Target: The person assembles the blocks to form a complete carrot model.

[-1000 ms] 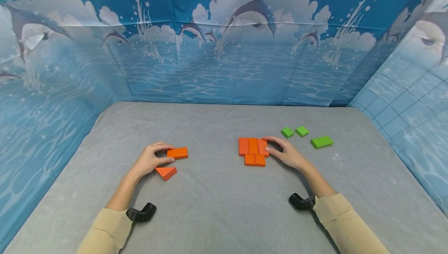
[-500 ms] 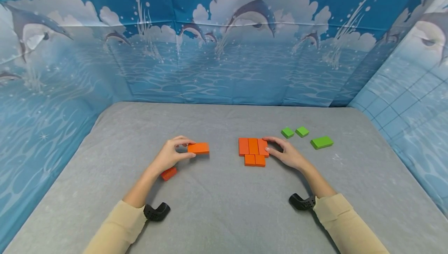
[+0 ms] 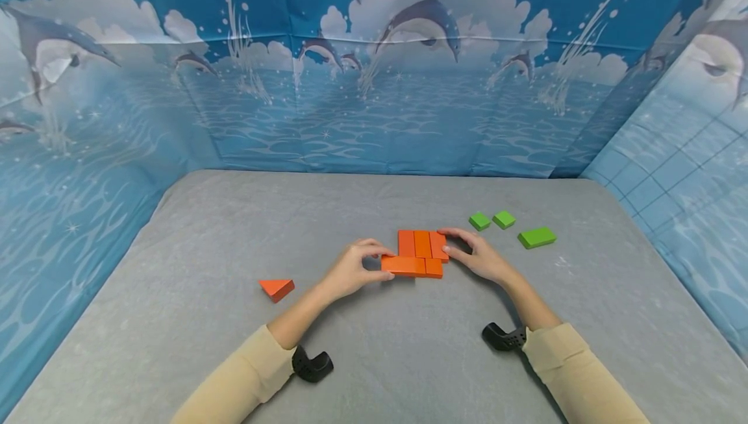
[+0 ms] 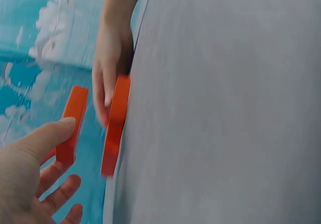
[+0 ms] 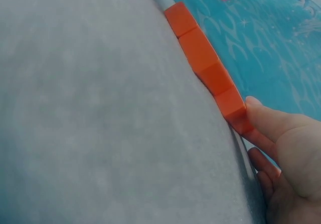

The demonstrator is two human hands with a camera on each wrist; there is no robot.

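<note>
And here, with the group taken as the clock's centre, a long orange block (image 3: pixel 403 265) is held up over the eight o'clock side of the flat orange group (image 3: pixel 422 242). Its nine o'clock end is pinched between thumb and fingertip of the left hand (image 3: pixel 353 270), the gap between them only as wide as the block; the other fingers are left loosely bent. By that hold the three o'clock end is kept free, probably so that no fingers get between block and group. A gap below it is shown in the left wrist view, so the group is not touched; what lies directly beneath is hidden.

At three o'clock, the group's end block (image 3: pixel 438 246) is pinched lightly by the right hand (image 3: pixel 482 258), thumb and finger parted just enough, seemingly so that the tightly packed rows are kept from sliding on the grey table (image 3: pixel 374 352).

Well apart, between eight and nine o'clock, an orange triangle (image 3: pixel 276 288) is left lying. Around two o'clock two small green blocks (image 3: pixel 480 221) are set, with a longer green block (image 3: pixel 537 237) at three, perhaps sorted aside by colour.
</note>
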